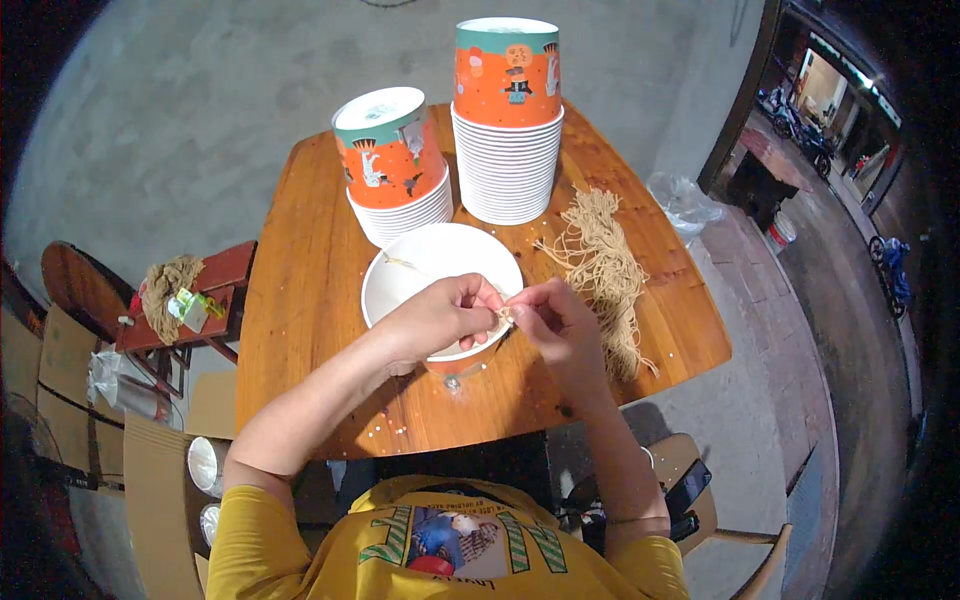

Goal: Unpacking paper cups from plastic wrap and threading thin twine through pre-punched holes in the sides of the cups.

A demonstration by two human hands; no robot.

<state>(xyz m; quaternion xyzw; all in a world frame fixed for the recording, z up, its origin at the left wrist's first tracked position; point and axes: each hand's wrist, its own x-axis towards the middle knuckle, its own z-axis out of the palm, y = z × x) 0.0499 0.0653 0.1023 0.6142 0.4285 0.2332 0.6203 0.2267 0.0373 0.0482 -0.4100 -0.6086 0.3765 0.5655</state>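
Note:
A white-lined paper bucket [440, 245] stands in front of me on the wooden table, its mouth turned up. My left hand [455, 312] reaches over the bucket's near right rim, thumb and fingers pinched together. Meeting it at that rim, my right hand [556, 322] is pinched too. A short bit of tan cord [503, 314] shows between the fingertips of both hands; its exact lie is partly hidden. Another tan strand [400, 262] lies at the bucket's far left inside wall. Right of the bucket rests a loose bundle of tan cords [605, 270].
Behind the bucket stand a shorter stack of orange and green paper buckets [395, 165] and a taller one [507, 120]. The wooden table [300, 300] has white specks near its front edge. A red bench [225, 275] with more cord stands left; a phone [688, 485] lies lower right.

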